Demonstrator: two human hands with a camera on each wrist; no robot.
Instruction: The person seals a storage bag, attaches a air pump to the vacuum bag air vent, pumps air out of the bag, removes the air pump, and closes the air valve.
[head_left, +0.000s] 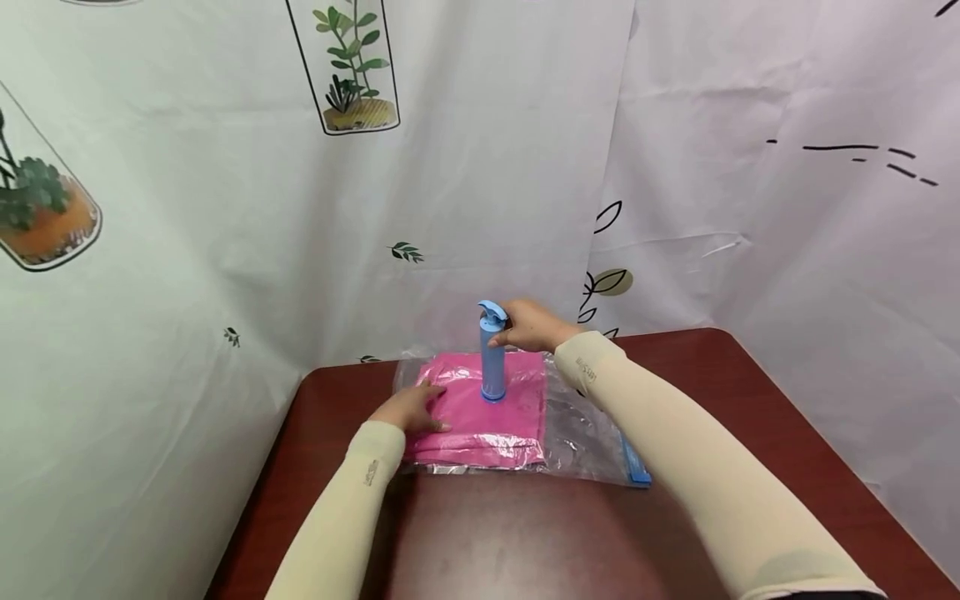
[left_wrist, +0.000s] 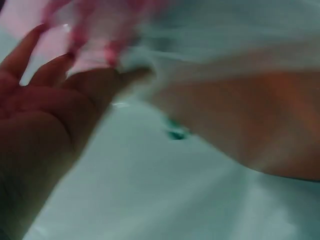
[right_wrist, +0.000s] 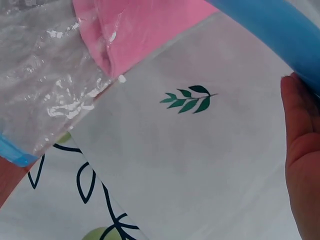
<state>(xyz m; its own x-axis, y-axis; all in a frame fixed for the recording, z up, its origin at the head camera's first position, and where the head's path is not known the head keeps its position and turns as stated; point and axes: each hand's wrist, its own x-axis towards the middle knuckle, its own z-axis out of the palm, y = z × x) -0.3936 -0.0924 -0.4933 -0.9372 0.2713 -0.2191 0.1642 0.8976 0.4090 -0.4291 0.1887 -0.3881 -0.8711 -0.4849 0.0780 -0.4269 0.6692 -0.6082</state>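
A right hand (head_left: 531, 327) grips the upright blue pump (head_left: 492, 354) atop the pink-filled vacuum bag (head_left: 585, 429), while the left hand (head_left: 411, 408) lies flat, steadying the bag on the counter (head_left: 750, 392).

Even, bright light fills the head view; the glossy dark red worktop (head_left: 525, 533) shows soft glare. The left wrist view is dim and motion-blurred; the right wrist view is sharp.

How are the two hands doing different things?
The right hand grips the top of the upright blue pump; the left hand rests flat on the pink cloth in the clear bag. The right hand is raised, the left hand low. Both wear beige sleeves.
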